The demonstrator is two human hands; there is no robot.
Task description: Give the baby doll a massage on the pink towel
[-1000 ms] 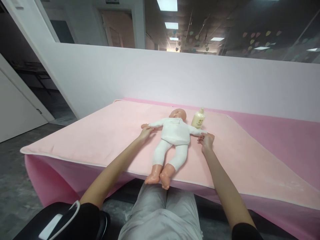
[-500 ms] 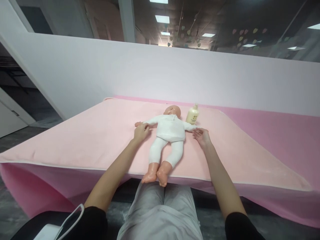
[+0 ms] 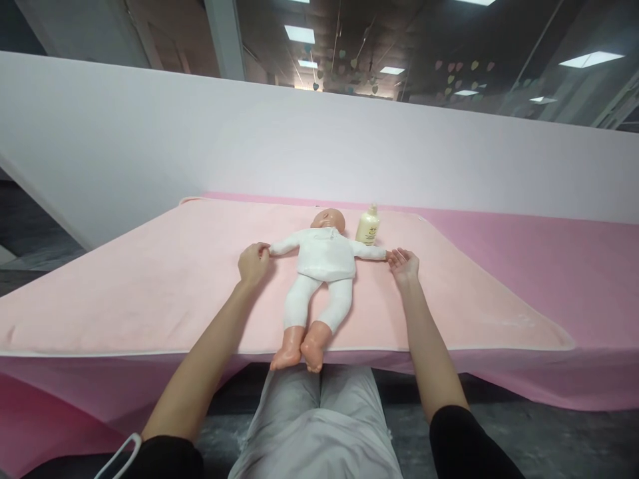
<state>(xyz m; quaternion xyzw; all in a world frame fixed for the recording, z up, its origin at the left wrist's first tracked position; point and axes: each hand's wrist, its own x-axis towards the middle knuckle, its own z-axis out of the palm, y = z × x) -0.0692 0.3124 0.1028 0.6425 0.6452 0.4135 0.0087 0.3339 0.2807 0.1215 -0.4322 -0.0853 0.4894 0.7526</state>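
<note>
A baby doll (image 3: 327, 256) in a white long-sleeved top and white leggings lies on its back, arms spread to both sides, bare feet towards me. My left hand (image 3: 254, 263) is closed round the doll's hand at the left end of its arms, which is mostly hidden by my fingers. At the other side, my right hand (image 3: 404, 266), palm turned up, grips the doll's other hand by its fingertips. A pale yellow lotion bottle (image 3: 368, 228) stands upright beside the doll's head, above its outstretched sleeve.
A light pink towel (image 3: 174, 286) lies under the doll on a table with a darker pink cover (image 3: 529, 266). A white wall (image 3: 309, 146) with glass above it rises behind. The doll's feet reach over the table's front edge, near my lap (image 3: 319, 426).
Both my hands have slid outward along the doll's arms, from the forearms and wrists to the hands. The view has turned slightly right. The doll and bottle stay in place.
</note>
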